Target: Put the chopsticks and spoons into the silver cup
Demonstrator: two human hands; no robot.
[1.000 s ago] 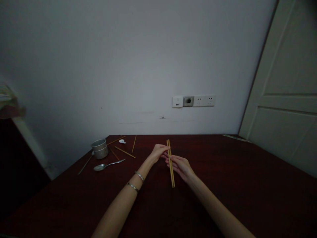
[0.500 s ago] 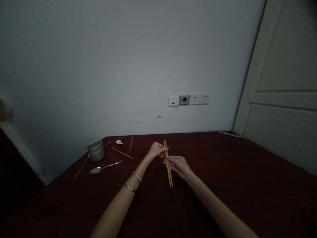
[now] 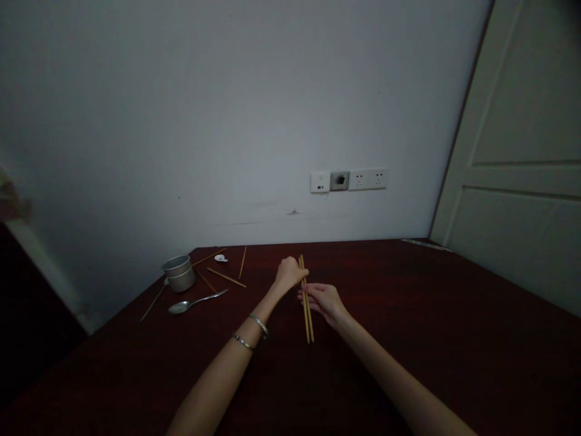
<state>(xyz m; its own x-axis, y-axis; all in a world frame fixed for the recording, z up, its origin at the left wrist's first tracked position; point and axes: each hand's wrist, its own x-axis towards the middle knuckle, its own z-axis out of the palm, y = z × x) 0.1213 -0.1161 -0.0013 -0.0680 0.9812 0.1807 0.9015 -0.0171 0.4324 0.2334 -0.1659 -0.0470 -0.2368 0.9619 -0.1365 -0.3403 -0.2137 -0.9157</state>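
Observation:
Two light wooden chopsticks lie side by side, pointing away from me, in front of me over the table. My left hand is closed around their far part, with the thumb across them and the other fingers largely hidden. Just nearer to me, my right hand pinches the same pair around its middle, thumb and fingertips on the sticks. At their near end the two sticks stand slightly apart. Two silver bracelets circle my left wrist and forearm.
On the left stands a grey metal cup. Around it lie a metal spoon, several thin wooden sticks and a small white spoon-like piece. The dark red table meets a wall with sockets; a door is on the right.
My left hand has turned over, its back now facing up more, with the thumb across the chopsticks. The sticks' near ends have shifted slightly left and spread a little. The view has moved slightly.

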